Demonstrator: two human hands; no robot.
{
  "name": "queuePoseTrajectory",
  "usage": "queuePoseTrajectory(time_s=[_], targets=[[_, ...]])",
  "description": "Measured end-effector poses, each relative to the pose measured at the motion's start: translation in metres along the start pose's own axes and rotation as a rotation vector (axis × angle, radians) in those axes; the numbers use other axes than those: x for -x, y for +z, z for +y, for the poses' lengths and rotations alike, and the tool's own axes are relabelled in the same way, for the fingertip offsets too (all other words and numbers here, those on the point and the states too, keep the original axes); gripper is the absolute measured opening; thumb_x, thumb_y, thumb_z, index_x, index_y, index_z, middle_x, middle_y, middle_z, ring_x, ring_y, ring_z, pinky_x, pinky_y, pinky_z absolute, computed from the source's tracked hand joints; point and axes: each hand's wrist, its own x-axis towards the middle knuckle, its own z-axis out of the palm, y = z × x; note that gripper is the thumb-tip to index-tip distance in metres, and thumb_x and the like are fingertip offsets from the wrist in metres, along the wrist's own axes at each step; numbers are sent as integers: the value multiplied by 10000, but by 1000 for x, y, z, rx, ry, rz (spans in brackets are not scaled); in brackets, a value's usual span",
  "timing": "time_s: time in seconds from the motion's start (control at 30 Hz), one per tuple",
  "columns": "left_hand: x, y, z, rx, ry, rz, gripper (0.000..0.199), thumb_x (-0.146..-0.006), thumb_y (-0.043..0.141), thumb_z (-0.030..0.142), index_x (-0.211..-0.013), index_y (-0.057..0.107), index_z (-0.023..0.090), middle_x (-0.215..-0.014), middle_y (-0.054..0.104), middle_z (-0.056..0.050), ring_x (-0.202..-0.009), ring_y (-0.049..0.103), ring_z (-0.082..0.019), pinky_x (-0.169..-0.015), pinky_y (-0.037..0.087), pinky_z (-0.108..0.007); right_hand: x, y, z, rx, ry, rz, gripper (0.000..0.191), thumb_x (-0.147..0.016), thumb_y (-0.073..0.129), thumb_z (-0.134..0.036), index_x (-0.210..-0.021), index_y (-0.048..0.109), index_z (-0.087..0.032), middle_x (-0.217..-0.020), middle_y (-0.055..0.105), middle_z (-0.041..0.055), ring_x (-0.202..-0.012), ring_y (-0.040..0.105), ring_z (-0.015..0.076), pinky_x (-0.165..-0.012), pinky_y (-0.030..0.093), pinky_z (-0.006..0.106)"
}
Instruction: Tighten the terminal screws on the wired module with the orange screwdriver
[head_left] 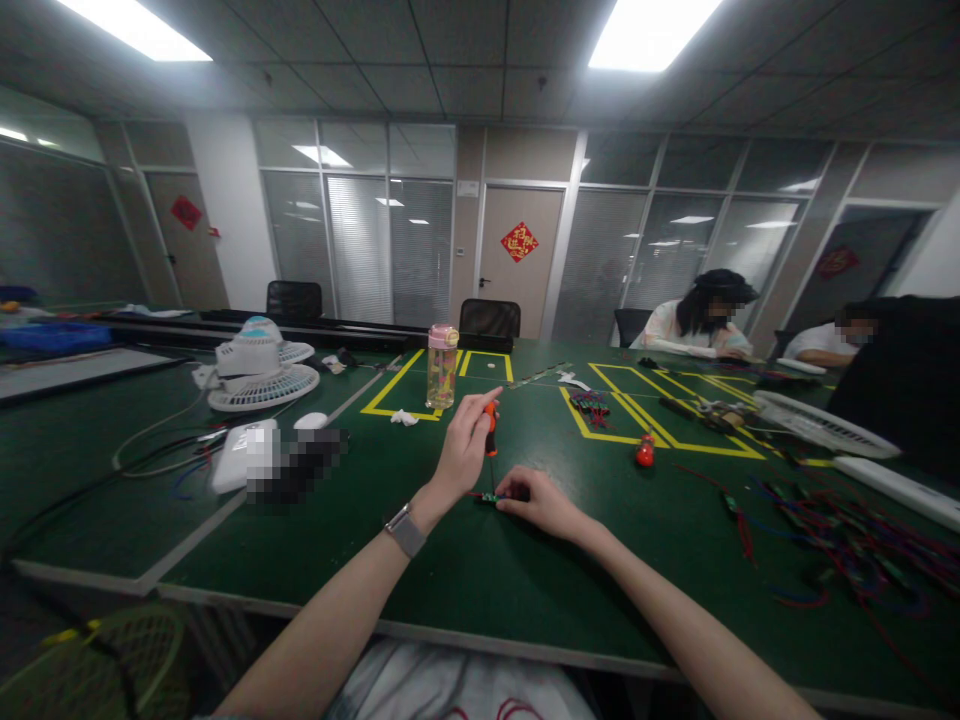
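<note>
My left hand [466, 448], a watch on its wrist, is closed around the handle of an orange-and-black screwdriver [491, 436]. The screwdriver stands nearly upright, its thin shaft pointing down at a small green circuit board [488, 498]. Between the thumb and fingers of my right hand [541, 503] the right end of that board is pinched against the green table [450, 590]. A reddish wire runs out from the board's left side. Whether the tip sits in a screw is too small to tell.
A pink-lidded bottle [442, 368] stands beyond my left hand. White fans [262, 375] and a white box [244, 455] lie to the left. Toward the right are a red screwdriver [645, 450], tangled wired boards [847, 545] and a white power strip [896, 492]. Two people sit at far right.
</note>
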Motion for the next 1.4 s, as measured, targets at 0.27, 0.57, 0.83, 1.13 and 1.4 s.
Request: queuePoseTrajectory(time_s=[0.27,0.57,0.83,1.13,1.4], targets=[[-1,1,2,-57,11,34,262,-895,489,252,-1134,592,222,-985,569,-42,-895,549,-153,-776,469,-268,0,-1,-3,15,-5,-8,98,-723,669,-142,-820,680,-149,-730,581,5,-649,517,118,-609,407,228],[0,1,1,-7,-47,-14,338,-949,372,281,-1246,527,228,-1040,593,-47,-886,569,-150,-815,455,-283,0,-1,-3,-7,5,-11,98,-718,674,-142,-815,676,-151,-723,580,-3,-656,526,116,-615,415,223],[0,0,-1,12,-44,-12,360,-959,339,291,-1258,524,215,-1000,602,-50,-865,567,-153,-842,456,-304,1,-3,-6,-5,4,-22,89,-727,667,-152,-816,671,-151,-737,584,2,-666,531,120,-619,422,228],[-1,0,-3,9,-56,-2,353,-959,342,284,-1254,524,219,-1020,602,-49,-871,573,-149,-838,451,-292,1,-3,-6,-7,5,-21,92,-726,668,-150,-817,675,-154,-752,597,8,-677,541,125,-628,428,235],[-1,0,-3,-5,-60,-6,352,-957,349,281,-1259,519,218,-1004,605,-40,-847,569,-140,-830,446,-281,1,-4,-7,14,-3,-22,87,-727,669,-149,-814,680,-148,-750,596,7,-677,541,123,-630,423,233]])
